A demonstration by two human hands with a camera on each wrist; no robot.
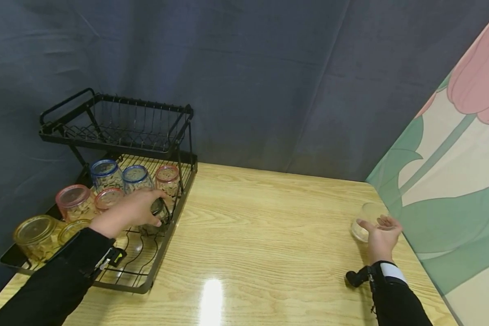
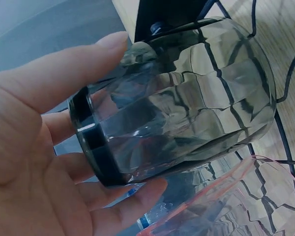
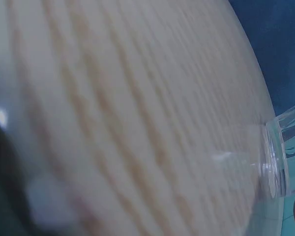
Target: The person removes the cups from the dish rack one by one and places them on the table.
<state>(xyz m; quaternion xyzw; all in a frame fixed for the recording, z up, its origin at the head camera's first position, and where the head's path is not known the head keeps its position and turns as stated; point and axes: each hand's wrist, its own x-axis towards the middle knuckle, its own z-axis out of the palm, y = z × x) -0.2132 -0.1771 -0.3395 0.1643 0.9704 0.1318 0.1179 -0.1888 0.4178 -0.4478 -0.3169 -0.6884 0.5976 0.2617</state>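
Observation:
My left hand (image 1: 132,210) grips a smoky grey faceted glass (image 2: 182,103) by its thick-bottomed end, thumb on one side and fingers on the other. This glass is upside down over the lower tier of a black dish rack (image 1: 156,265); whether it touches the wires I cannot tell. A pink-tinted glass (image 2: 246,201) is beside it in the left wrist view. At the right of the table, my right hand (image 1: 382,237) holds a clear glass (image 1: 360,231) with thumb and fingers around it. Only part of that glass (image 3: 275,162) shows in the right wrist view.
More upside-down glasses fill the lower tier: blue (image 1: 104,174), pink (image 1: 74,199) and yellow (image 1: 36,235) ones. The rack's wire upper tier (image 1: 118,145) overhangs the back ones. Wood tabletop (image 1: 261,235) stretches between the hands; a dark curtain (image 1: 269,90) hangs behind.

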